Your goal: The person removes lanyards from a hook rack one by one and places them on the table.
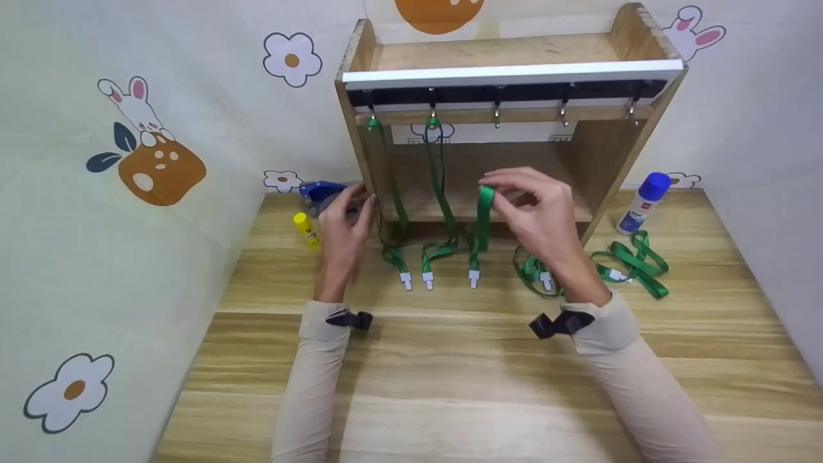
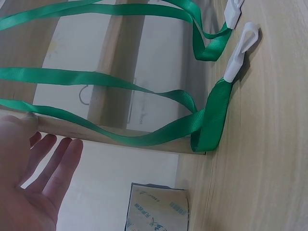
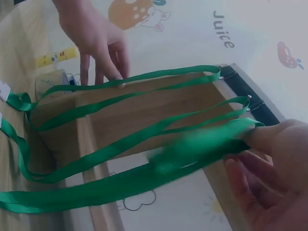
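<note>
My right hand (image 1: 537,206) pinches the upper end of a green lanyard (image 1: 484,215) in front of the wooden shelf. That lanyard hangs down to a white clip (image 1: 474,278); its upper end blurs in the right wrist view. Two more green lanyards (image 1: 440,186) hang from the two leftmost hooks (image 1: 371,110), their lower ends on the table. At the shelf's left side panel is my left hand (image 1: 344,225), with fingers fairly straight in the left wrist view (image 2: 53,163). Its thumb meets the panel's edge; firm contact cannot be told.
Hooks at the right of the rail bear no lanyard, such as one hook (image 1: 564,117). Two coiled lanyards (image 1: 636,260) lie at the right. Beside the shelf (image 1: 617,173) stand a blue-capped glue stick (image 1: 642,202), a yellow glue stick (image 1: 307,230) and a blue tape dispenser (image 1: 318,191).
</note>
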Demonstrator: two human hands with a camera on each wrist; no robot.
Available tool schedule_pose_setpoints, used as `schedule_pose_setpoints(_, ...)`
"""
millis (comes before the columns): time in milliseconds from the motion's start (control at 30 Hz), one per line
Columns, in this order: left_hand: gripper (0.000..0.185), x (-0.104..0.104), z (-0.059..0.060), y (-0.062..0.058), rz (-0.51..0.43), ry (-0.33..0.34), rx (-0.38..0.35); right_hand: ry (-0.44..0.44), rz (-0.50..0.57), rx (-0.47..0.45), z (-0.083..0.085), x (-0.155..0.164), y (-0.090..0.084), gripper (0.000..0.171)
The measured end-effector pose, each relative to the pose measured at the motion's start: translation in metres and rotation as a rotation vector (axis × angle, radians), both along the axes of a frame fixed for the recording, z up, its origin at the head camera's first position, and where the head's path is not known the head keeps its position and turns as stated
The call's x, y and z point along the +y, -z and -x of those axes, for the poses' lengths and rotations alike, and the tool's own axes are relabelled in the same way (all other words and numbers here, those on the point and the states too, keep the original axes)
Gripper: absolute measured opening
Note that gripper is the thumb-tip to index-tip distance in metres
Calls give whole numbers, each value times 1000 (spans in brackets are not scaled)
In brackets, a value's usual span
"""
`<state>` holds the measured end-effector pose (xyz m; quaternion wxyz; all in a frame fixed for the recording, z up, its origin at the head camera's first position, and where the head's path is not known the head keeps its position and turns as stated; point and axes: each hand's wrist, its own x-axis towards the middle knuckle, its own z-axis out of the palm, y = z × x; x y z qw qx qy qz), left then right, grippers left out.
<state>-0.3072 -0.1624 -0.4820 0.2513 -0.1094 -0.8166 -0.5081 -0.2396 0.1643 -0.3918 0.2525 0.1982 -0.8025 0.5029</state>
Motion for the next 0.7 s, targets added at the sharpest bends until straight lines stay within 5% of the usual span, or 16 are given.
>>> schedule_pose_setpoints(367, 33, 0, 1, 1, 13, -13, 1, -89, -161, -312, -18, 15, 37, 16)
schedule_pose_setpoints(700, 33, 0, 0, 1, -20, 7, -16, -278, 69, -570, -18, 23, 50, 20)
